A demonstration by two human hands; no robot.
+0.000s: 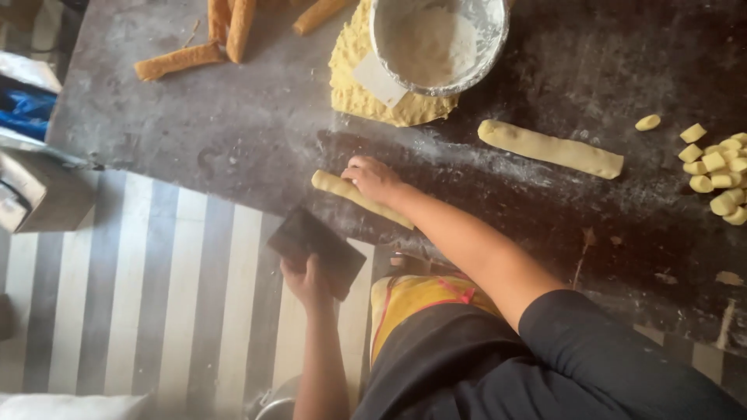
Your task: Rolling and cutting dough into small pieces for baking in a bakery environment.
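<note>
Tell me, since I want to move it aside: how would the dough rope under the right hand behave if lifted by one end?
The dough rope looks soft, so it would probably sag or stretch. Being round, it likely rolls under the right hand. The floured table suggests it is tacky.

Floured dark table (233,117), dough ropes (551,148), cut pieces (720,167)

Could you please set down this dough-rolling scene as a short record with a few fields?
surface: dark floured worktop
right hand: pressed on a thin dough rope
left hand: holds a dark flat scraper off the worktop's edge
second rope: thicker dough log, lying apart
cut pieces: small dough pieces heaped at right
bowl: metal flour bowl on a dough slab
</note>
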